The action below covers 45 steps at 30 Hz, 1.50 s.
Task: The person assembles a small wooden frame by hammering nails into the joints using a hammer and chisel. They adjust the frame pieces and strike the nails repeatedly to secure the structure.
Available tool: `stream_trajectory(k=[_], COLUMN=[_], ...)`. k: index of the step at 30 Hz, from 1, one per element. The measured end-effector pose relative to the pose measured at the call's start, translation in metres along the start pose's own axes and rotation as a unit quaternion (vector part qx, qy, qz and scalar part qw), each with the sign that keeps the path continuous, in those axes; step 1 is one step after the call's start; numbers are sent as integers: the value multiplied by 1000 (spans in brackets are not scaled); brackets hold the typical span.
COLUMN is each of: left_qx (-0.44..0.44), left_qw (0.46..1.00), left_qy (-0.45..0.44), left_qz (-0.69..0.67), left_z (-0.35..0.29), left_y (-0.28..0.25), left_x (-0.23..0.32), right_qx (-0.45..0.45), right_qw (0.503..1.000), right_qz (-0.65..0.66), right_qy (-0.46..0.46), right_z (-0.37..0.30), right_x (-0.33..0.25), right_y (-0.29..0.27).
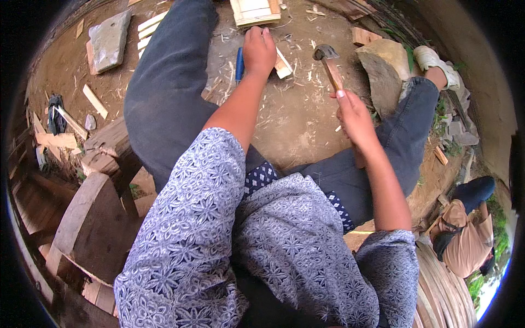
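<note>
My right hand grips the wooden handle of a hammer, its dark metal head up and away from the ground. Farther forward, my left hand is closed, fingertips at the near edge of a pale wooden box-like piece partly cut off by the top of the picture. What those fingers pinch, if anything, is too small to make out. Just left of that hand lies a blue handle, perhaps of a tool. To its right a short pale wood strip rests on the ground.
Wood shavings litter the dirt ground between my legs. A flat grey stone lies at far left, near pale slats. Large rocks stand by my right leg. Wooden beams are at left; another person is at lower right.
</note>
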<state>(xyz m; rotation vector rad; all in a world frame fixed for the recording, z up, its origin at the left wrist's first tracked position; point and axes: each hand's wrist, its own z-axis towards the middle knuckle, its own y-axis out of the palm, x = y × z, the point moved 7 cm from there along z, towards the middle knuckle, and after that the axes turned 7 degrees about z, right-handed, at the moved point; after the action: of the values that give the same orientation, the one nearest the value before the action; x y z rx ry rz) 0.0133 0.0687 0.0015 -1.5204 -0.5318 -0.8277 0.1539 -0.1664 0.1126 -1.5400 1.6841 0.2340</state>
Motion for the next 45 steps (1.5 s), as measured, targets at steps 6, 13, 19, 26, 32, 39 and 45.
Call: stream_trajectory(k=[6, 13, 19, 26, 32, 39, 45], left_qx=[-56, -136, -360, -356, -187, -94, -102], left_qw=[987, 982, 931, 920, 956, 990, 989], left_qy=[50, 91, 29, 102, 87, 101, 104], left_qz=[-143, -95, 58, 127, 210, 2, -8], left_z=[-32, -22, -23, -2, 2, 2, 1], left_y=[11, 23, 24, 7, 8, 9, 14], left_x=[35, 26, 23, 45, 42, 17, 12], right_qx=[2, -16, 27, 43, 52, 80, 167], right_qw=[981, 962, 954, 957, 964, 981, 960], right_qz=[193, 248, 286, 281, 253, 176, 182], right_qy=[11, 117, 86, 59, 65, -5, -132], right_z=[-18, -22, -12, -6, 3, 25, 21], right_x=[41, 70, 70, 74, 78, 82, 21], right_y=[50, 67, 61, 58, 75, 105, 102])
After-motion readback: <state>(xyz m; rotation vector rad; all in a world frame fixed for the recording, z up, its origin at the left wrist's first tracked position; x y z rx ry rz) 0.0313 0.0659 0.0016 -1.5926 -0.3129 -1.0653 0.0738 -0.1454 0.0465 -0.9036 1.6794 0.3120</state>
